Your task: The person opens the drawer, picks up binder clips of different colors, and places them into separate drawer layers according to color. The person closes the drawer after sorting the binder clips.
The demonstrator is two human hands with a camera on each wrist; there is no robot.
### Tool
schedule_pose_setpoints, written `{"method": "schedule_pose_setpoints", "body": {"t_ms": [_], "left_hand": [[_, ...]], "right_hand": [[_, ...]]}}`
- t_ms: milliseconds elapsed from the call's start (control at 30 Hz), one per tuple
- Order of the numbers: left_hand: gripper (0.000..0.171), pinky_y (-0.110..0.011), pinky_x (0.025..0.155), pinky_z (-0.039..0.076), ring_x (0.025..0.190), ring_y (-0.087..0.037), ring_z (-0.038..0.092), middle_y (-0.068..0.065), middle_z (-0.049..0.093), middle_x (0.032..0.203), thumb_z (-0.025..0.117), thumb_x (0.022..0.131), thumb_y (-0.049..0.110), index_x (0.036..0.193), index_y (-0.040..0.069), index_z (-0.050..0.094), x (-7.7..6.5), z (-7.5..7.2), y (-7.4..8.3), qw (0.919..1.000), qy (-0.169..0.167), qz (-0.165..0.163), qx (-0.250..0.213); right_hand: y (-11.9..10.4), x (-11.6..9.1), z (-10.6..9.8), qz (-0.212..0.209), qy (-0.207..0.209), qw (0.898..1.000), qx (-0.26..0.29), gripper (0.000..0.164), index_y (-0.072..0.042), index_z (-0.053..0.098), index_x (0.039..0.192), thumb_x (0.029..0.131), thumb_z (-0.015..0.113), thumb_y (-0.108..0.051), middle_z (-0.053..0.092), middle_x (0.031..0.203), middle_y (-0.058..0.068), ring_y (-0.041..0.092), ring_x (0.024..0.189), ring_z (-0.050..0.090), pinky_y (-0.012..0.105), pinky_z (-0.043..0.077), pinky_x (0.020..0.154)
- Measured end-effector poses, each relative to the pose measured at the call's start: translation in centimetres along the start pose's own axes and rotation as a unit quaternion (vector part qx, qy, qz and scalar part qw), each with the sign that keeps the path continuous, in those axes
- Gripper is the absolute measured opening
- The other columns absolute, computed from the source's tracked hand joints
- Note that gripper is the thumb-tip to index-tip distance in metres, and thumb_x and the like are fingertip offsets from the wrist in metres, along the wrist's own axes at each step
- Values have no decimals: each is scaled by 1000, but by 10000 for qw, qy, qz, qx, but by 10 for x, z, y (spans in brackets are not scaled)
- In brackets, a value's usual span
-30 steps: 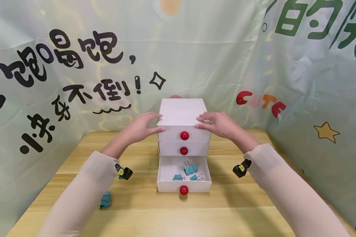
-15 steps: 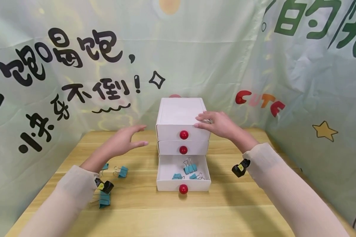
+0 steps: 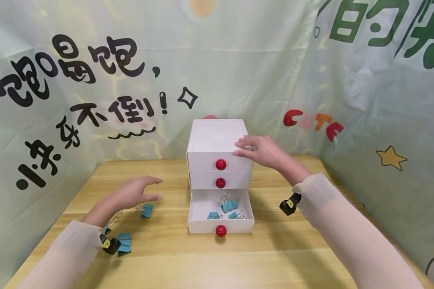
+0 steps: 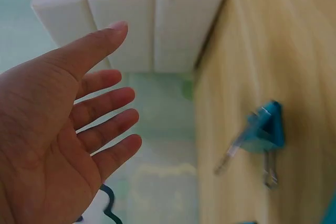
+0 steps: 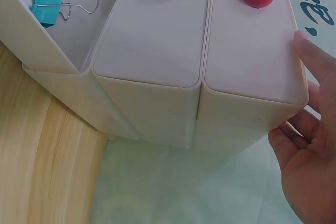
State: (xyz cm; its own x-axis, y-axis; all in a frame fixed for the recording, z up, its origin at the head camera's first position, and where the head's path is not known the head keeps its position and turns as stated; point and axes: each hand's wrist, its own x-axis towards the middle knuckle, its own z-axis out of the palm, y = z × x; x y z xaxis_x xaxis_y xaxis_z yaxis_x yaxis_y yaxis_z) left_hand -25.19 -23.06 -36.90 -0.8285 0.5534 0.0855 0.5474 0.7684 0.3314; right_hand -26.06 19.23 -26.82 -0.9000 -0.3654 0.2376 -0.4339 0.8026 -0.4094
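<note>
My left hand [image 3: 128, 194] hangs in the air left of the drawer box, fingers spread, holding nothing. Close by it on the table lie blue binder clips, one [image 3: 146, 211] just beyond the fingers and another [image 3: 124, 244] nearer me; a third is partly hidden behind the wrist. My right hand [image 3: 262, 150] holds the upper right corner of the white drawer box [image 3: 217, 136], thumb at the front edge, fingers along the top and side. The bottom drawer [image 3: 202, 226] is pulled out, with blue binder clips [image 3: 229, 206] inside. The two upper drawers are closed.
Each drawer has a round red knob, such as the bottom knob [image 3: 221, 230]. The box stands on a wooden table [image 3: 188, 261] near the back. A printed cloth [image 3: 238, 80] hangs behind and along both sides.
My left hand has let go of the box's left side and moved left and down towards the clips on the table. The right hand stays on the box; the view has turned slightly.
</note>
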Motion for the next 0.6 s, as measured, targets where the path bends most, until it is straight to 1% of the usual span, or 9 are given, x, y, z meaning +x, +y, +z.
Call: {"method": "schedule_pose_setpoints", "body": {"t_ms": [100,167,233,367,467,600], "left_hand": [[76,-56,101,40,127,-38,48,-14,55,137,59,88,62,139,5,54,-7,6,-8,9999,-154,70,0],[76,-56,100,41,127,-38,49,-14,56,136,59,88,63,139,6,54,-11,11,-13,9997,-226,41,8],[73,-57,100,41,127,-40,48,-15,55,136,61,90,58,139,5,53,-16,15,-18,9995,-319,-57,-17],[65,-59,100,40,127,-42,46,-18,54,137,70,90,42,139,3,53,-21,25,-26,9981,-511,-318,-160],[67,-59,100,40,126,-44,47,-20,54,136,74,87,40,137,0,53,-25,29,-30,9962,-649,-472,-345],[72,-58,99,41,123,-43,49,-20,55,134,79,81,38,135,-2,54,-30,33,-34,9938,-818,-579,-476]], "right_hand": [[0,-1,1,20,-20,10000,21,56,-16,63,133,89,66,-51,54,141,5,27,139,38,54,35,108],[-1,-1,1,30,-24,10000,36,57,-16,63,134,89,66,-52,54,141,5,27,139,38,53,35,108],[-1,-1,1,39,-26,10000,69,58,-16,62,134,89,66,-52,54,141,5,26,139,37,52,36,108],[1,-3,3,56,10,9999,84,57,-16,62,134,89,66,-52,54,141,4,25,139,37,52,35,108],[2,-3,4,32,36,10000,53,58,-16,62,134,90,65,-53,54,142,5,26,139,37,54,34,108],[1,-4,3,24,77,9999,74,59,-16,62,134,89,65,-53,54,142,5,26,139,37,54,33,109]]}}
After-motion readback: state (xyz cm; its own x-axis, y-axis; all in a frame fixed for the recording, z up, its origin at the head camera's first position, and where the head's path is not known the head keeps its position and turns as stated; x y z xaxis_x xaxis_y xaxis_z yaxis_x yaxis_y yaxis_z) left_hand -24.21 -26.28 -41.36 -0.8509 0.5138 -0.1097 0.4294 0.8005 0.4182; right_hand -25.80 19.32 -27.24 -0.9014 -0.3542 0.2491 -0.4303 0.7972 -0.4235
